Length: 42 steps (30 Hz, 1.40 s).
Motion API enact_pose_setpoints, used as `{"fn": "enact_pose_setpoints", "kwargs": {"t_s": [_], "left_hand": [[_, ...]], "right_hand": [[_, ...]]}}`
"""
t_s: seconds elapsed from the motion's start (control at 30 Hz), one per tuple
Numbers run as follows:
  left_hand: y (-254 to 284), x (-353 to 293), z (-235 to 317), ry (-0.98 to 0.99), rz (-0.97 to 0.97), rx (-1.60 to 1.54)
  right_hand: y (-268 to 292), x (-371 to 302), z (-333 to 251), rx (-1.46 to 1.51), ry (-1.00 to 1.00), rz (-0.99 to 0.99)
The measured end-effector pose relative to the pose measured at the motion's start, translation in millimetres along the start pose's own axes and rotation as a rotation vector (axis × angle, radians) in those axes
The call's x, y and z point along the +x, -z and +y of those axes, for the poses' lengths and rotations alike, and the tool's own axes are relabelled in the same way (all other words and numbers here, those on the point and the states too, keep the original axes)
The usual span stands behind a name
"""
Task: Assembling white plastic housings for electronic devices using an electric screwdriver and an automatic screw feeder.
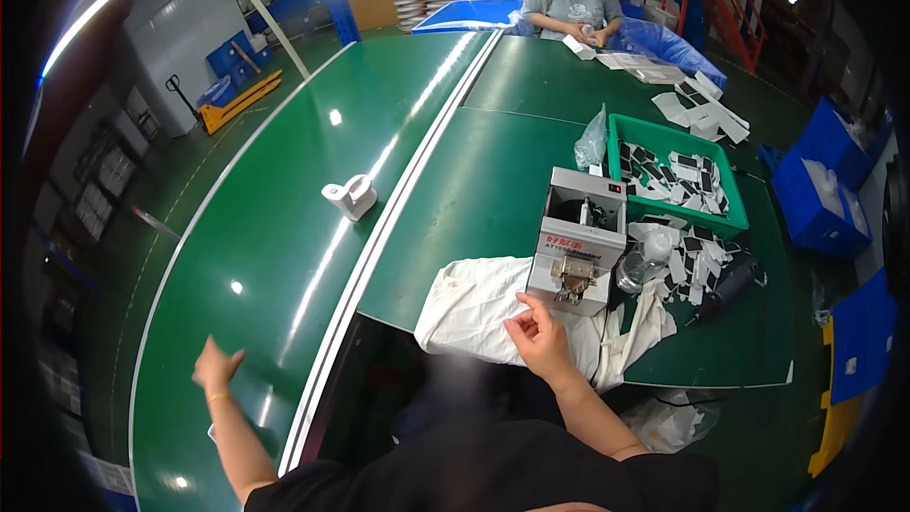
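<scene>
1. The right hand (538, 334) hovers over a white cloth (474, 308) on the green tabletop (493, 190), fingers loosely curled, holding nothing visible, just in front of a grey box-shaped machine (578, 237).
2. The left hand (216, 367) is out over the green conveyor belt (284, 199), fingers spread, empty.
3. A small white part (349, 196) lies farther up the belt, well apart from both hands.
4. A green bin (678, 175) of small parts stands behind the machine.

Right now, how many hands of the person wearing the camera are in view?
2: the left hand over the green conveyor belt, the right hand on the white cloth before the grey dispenser box.
</scene>
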<state>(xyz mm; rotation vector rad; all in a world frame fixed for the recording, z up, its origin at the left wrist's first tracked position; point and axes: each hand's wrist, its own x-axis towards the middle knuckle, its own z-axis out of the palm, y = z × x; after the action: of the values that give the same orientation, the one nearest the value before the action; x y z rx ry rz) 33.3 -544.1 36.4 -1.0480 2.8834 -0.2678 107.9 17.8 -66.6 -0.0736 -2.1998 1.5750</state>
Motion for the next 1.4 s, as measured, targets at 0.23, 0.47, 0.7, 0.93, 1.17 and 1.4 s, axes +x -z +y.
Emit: {"fn": "enact_pose_setpoints", "kwargs": {"t_s": [0.23,0.47,0.7,0.93,1.17,1.4], "left_hand": [[-66,-22,-206,0.483,-0.658,-1.073],[-37,2,-87,-0.096,-0.611,-0.379],[41,-59,111,-0.637,-0.626,-0.967],[25,-161,242,-0.843,-1.175,-1.653],[13,-263,310,-0.283,-2.066,-2.001],[7,-265,299,-0.722,-1.789,-1.398]], "right_hand": [[2,1,-2,0.05,0.03,-0.063],[-2,-1,2,0.027,0.041,-0.08],[-5,2,6,0.083,-0.029,-0.07],[4,-11,-9,0.083,0.024,-0.189],[8,-18,-31,0.302,0.108,-0.072],[33,-2,-57,0.552,-0.059,0.049]]}}
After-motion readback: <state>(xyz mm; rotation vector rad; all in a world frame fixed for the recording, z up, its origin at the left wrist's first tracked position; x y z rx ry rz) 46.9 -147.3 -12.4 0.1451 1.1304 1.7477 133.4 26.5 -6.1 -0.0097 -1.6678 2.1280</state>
